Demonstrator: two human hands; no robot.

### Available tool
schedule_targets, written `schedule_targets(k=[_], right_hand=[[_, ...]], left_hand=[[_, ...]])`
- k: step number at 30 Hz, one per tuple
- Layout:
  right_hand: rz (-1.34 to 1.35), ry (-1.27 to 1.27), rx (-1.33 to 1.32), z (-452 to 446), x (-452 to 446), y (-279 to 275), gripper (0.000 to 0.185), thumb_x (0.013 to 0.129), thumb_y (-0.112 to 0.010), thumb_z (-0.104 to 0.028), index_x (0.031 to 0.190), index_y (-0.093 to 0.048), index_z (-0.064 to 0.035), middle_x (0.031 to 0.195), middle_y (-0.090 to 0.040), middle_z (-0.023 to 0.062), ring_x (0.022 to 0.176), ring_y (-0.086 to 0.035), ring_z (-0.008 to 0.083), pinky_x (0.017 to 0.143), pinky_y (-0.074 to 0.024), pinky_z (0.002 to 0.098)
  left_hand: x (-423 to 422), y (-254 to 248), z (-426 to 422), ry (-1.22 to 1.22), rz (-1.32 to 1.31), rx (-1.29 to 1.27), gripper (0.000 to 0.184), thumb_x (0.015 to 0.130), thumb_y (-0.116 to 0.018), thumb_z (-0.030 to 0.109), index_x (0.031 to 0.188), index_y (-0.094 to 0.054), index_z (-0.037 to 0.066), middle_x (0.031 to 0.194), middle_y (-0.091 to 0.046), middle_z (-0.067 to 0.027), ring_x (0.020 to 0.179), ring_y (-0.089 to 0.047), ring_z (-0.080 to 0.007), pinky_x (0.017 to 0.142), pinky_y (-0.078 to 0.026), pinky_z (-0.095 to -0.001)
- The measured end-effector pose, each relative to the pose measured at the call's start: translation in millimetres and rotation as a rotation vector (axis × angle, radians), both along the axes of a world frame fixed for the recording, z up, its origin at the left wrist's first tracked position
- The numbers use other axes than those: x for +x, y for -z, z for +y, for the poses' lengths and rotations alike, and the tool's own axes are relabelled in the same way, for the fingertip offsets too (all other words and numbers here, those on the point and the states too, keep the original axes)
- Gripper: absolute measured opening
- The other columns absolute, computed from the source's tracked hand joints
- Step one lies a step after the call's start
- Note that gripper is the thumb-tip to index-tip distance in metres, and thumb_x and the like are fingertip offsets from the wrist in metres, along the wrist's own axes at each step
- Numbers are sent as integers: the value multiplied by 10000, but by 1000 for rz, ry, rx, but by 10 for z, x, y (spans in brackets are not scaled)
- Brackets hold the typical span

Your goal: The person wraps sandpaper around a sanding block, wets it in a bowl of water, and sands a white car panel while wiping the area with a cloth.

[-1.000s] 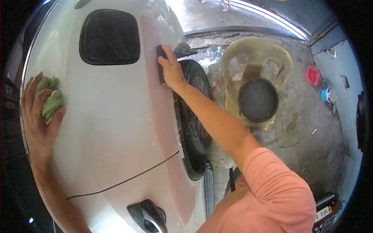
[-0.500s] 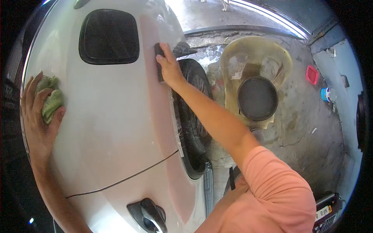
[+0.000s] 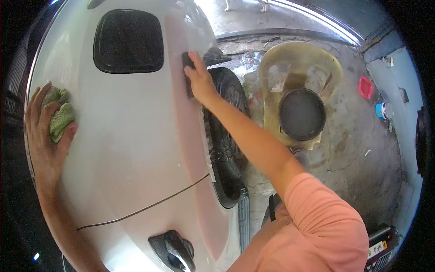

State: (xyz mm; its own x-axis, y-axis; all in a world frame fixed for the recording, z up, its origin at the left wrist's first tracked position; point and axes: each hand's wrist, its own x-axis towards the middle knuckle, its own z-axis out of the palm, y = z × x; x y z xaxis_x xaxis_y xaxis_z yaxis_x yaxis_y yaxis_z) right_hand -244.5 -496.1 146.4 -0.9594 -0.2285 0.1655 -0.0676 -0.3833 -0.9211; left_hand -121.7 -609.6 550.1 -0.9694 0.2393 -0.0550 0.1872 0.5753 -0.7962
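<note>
My left hand (image 3: 47, 131) rests on the white car panel (image 3: 122, 131) at the left, its fingers wrapped around a green cloth (image 3: 62, 121). At the panel's right side, above the wheel, my right hand (image 3: 203, 85) grips a dark block (image 3: 187, 75), which lies flat against a pinkish band of the bodywork (image 3: 179, 109). What kind of block it is cannot be made out, and my fingers cover part of it. Below the block sits the black tyre (image 3: 229, 99) in its wheel arch. A black square cover (image 3: 128, 41) is set into the panel between my hands.
A yellowish plastic chair (image 3: 276, 56) stands to the right, carrying a round black bucket (image 3: 324, 120) of dark liquid. A red tray (image 3: 365, 87) and a blue-and-white can (image 3: 382, 110) lie by the wall. The car's door handle (image 3: 172, 249) is at bottom. An animal's legs (image 3: 263, 6) show at top.
My right hand with the block has slid slightly down along the bodywork. The left hand stays on the cloth. The view has shifted a little, and more of the animal's legs appear.
</note>
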Motion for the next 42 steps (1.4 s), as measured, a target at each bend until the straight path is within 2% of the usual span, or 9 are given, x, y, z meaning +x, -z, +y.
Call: schedule_targets(k=[5, 8, 13, 21, 28, 31, 36, 38, 42], right_hand=[[148, -149, 28, 599, 1866, -188, 614, 975, -514, -50, 1547, -294, -13, 1644, -116, 271, 1537, -122, 391, 1243, -125, 478], [130, -210, 3, 593, 1732, -181, 628, 967, -506, -30, 1552, -279, -19, 1642, -97, 284, 1534, -119, 411, 1240, -122, 500], [11, -38, -43, 26, -46, -368, 557, 1004, -480, -171, 1509, -346, 23, 1581, -333, 249, 1499, -271, 354, 1232, -194, 400], [258, -137, 28, 671, 1861, -342, 644, 972, -536, -45, 1556, -266, -29, 1654, -94, 251, 1529, -149, 406, 1238, -159, 467], [23, -131, -22, -9, -162, -588, 580, 1017, -465, -170, 1540, -283, 5, 1629, -202, 259, 1521, -181, 388, 1240, -171, 421], [43, -64, 42, -11, 32, -569, 609, 1000, -519, -152, 1543, -285, -5, 1644, -175, 239, 1528, -171, 373, 1240, -173, 419], [208, -142, 31, 543, 1673, -340, 652, 960, -540, -33, 1559, -283, -45, 1648, -125, 256, 1537, -129, 391, 1239, -149, 475], [259, -164, -3, 557, 1682, -272, 652, 957, -517, -12, 1563, -282, -57, 1647, -116, 265, 1535, -122, 404, 1238, -143, 489], [-63, -140, -76, 12, 117, -452, 569, 1009, -503, -161, 1524, -321, -1, 1631, -215, 245, 1524, -207, 352, 1225, -206, 394]], left_hand=[[-19, -28, -23, 22, -19, 19, 379, 816, -685, 197, 1149, -576, 52, 1500, -463, -164, 1405, -391, -396, 1162, -315, -506], [-17, -40, -38, 41, -28, 48, 374, 817, -682, 182, 1153, -573, 57, 1497, -466, -162, 1406, -390, -399, 1164, -311, -506], [-5, -48, 1, 57, -57, 99, 360, 817, -676, 128, 1151, -565, 56, 1484, -480, -166, 1415, -386, -400, 1170, -306, -504], [-27, -39, -41, 105, -66, 182, 337, 829, -665, 106, 1146, -564, 58, 1462, -506, -173, 1412, -395, -410, 1165, -310, -515], [-7, -6, 57, 62, -51, 166, 316, 819, -647, 38, 1131, -609, 77, 1465, -506, -182, 1411, -397, -422, 1166, -314, -515], [2, -4, 21, 74, -33, 197, 339, 794, -651, 31, 1127, -631, 93, 1463, -512, -155, 1415, -398, -397, 1166, -331, -503], [-14, 12, -8, 100, -3, 205, 382, 750, -666, 55, 1127, -655, 115, 1460, -526, -93, 1423, -398, -352, 1166, -368, -482], [-15, 3, 54, 58, -3, 220, 386, 734, -672, 59, 1117, -661, 114, 1460, -526, -92, 1421, -398, -357, 1168, -367, -482], [-31, 22, 84, 38, 12, 244, 371, 715, -675, 75, 1084, -669, 109, 1455, -528, -94, 1413, -402, -370, 1164, -369, -486]])
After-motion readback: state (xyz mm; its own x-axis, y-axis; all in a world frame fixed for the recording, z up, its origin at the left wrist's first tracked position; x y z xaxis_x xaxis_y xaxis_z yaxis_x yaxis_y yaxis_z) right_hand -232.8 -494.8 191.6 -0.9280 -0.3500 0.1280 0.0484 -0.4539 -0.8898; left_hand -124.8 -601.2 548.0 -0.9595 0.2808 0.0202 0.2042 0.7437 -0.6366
